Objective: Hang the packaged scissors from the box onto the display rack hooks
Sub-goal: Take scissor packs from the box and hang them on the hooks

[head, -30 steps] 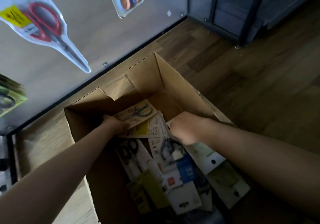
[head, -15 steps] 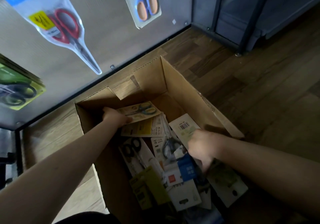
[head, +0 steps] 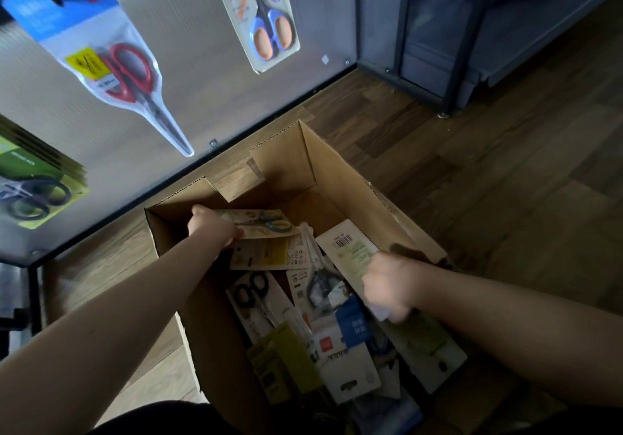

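Note:
An open cardboard box (head: 340,178) on the wood floor holds several packaged scissors. My left hand (head: 213,225) grips the end of a tan scissors pack (head: 266,224) at the box's far side. Over the right side of the pile, my right hand (head: 386,286) grips a white and green pack with a barcode (head: 349,249), lifted at an angle. Above the box, the display rack panel (head: 209,90) carries hanging packs: red-handled scissors (head: 111,70), blue and orange scissors (head: 266,20) and a green stack (head: 30,181).
A dark metal-framed shelf unit (head: 472,37) stands at the far right beside the rack. Wood floor (head: 488,181) stretches to the right of the box. The rack's black bottom frame (head: 188,178) runs just behind the box.
My right hand has drawn back toward me and now holds the white barcode pack raised off the pile. My left hand stays on the tan pack. The view has tilted up slightly.

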Action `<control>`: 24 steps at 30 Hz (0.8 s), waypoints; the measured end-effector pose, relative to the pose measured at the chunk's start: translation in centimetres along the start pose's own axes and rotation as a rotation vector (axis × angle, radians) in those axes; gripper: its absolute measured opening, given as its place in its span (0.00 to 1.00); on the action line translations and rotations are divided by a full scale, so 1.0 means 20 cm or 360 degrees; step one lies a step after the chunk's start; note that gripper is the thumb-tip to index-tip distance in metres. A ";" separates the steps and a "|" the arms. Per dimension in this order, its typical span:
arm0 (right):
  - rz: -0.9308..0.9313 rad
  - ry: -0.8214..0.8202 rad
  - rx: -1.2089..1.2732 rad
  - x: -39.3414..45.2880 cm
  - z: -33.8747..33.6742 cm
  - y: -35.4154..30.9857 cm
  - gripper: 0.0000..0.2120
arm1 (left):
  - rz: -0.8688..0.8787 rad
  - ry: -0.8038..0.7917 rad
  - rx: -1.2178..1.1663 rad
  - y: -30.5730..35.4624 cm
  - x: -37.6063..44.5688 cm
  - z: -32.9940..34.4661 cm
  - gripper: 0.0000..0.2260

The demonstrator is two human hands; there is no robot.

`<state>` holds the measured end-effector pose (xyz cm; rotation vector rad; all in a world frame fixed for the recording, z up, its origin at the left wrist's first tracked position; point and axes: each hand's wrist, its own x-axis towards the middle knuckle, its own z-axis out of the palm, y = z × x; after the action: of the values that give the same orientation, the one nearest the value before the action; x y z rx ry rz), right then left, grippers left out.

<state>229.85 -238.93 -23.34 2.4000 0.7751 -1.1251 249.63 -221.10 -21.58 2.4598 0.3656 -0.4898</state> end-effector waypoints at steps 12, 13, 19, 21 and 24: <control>0.0332 0.0485 -0.0399 -0.15 -0.37 0.13 0.09 | 0.0423 -0.0141 0.0113 0.10 -0.18 -0.17 0.07; 0.0384 0.0518 -0.0399 -0.17 -0.42 0.16 0.09 | 0.0499 -0.0124 0.0142 0.11 -0.21 -0.19 0.05; 0.0896 0.0812 -0.0024 -0.19 -0.60 0.34 0.13 | 0.0814 0.0188 0.0126 0.16 -0.31 -0.30 0.05; 0.0994 0.0990 0.0222 -0.21 -0.63 0.38 0.15 | 0.0801 0.0242 -0.0049 0.19 -0.32 -0.35 0.05; 0.1002 0.1169 0.0464 -0.24 -0.67 0.41 0.17 | 0.0867 0.0277 -0.0232 0.24 -0.32 -0.41 0.04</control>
<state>240.19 -239.58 -10.68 3.0004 -0.0171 -0.0946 247.82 -220.73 -10.34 2.3314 -0.1985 -0.0171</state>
